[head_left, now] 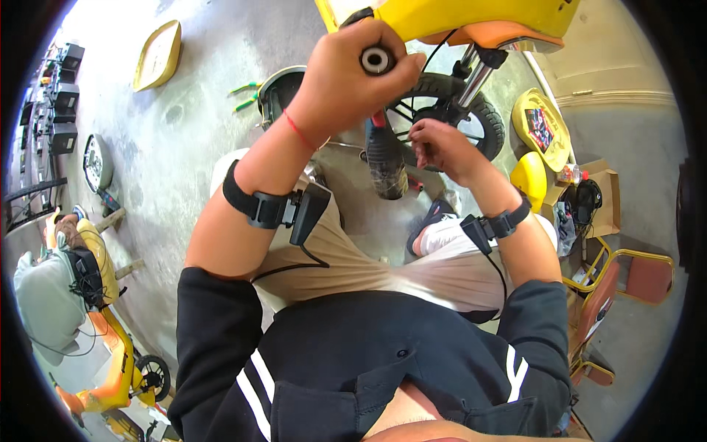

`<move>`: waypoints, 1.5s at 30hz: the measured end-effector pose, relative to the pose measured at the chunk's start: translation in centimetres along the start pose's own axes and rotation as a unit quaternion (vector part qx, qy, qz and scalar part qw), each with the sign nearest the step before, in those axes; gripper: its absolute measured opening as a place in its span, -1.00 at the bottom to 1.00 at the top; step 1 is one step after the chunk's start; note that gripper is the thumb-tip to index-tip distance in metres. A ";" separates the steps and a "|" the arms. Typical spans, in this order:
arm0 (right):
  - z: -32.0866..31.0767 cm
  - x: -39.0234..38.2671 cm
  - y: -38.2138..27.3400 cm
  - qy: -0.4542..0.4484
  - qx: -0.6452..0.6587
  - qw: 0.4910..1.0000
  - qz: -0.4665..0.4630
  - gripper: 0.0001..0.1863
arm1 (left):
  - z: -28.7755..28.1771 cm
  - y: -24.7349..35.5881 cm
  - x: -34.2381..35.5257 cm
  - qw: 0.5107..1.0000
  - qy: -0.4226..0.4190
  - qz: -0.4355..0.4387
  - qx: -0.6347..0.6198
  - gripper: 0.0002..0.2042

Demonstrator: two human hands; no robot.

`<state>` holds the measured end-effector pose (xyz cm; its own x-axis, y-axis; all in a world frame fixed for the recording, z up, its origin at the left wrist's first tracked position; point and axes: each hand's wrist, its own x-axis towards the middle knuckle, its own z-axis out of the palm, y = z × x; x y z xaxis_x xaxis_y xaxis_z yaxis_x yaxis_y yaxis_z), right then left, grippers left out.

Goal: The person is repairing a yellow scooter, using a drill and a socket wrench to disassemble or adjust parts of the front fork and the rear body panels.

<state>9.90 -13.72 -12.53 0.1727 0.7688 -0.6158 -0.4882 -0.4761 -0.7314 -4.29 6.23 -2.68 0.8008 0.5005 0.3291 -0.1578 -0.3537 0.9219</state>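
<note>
The left hand (345, 81) is raised at the far centre of the scene, its fingers wrapped tight around a handlebar grip (377, 60). Only the round end of the grip shows, a pale ring with a dark hole, and it faces almost straight at the camera, so the long axis of the grip runs up toward the viewer and away through the fist. A red string sits on that wrist, and a black strap with a small black box is buckled lower on the forearm.

The right hand (440, 149) is lower and to the right, fingers pressed together in a pinch on thin black cables (409, 118) beside the front wheel (460, 110) of a yellow scooter (471, 18). What lies between the fingertips is too small to tell. Just left of this hand a dark cylindrical part (385, 166) hangs with its long axis near upright, a red piece at its top.

The chrome fork (475, 77) slants down from the orange-edged yellow body into the wheel. On the concrete floor (184, 140), green-handled pliers (245, 96) lie at far left of the wheel, a yellow panel (157, 55) farther left, and yellow covers (541, 129) and a cardboard box (600, 195) to the right.
</note>
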 end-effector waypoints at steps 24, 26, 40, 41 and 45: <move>-6.1 12.9 22.4 -0.036 -0.533 0.825 0.188 -0.79 | 1.7 2.2 1.8 0.994 0.094 0.046 0.044 -0.81; -6.1 15.9 26.3 -0.034 -0.555 0.819 0.145 -0.77 | 1.6 2.2 1.5 0.995 0.089 0.011 -0.034 -0.81; -2.7 9.2 11.1 0.012 0.005 0.987 0.160 -0.08 | -2.8 1.8 0.0 0.982 -0.097 -0.029 -0.158 -0.85; -1.8 6.2 7.6 -0.081 0.093 0.988 0.098 -0.07 | -2.0 1.5 0.2 0.992 -0.023 0.014 -0.123 -0.86; 4.1 -3.3 -0.2 -0.188 0.200 0.958 -0.080 -0.01 | 0.4 1.6 0.1 0.964 0.048 0.069 -0.251 -0.85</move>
<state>5.91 -14.41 -9.08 -0.0113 0.9532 -0.3021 -0.7825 -0.1965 -0.5908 -4.20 5.39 -1.31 0.6980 0.5557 0.4517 -0.5392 -0.0073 0.8422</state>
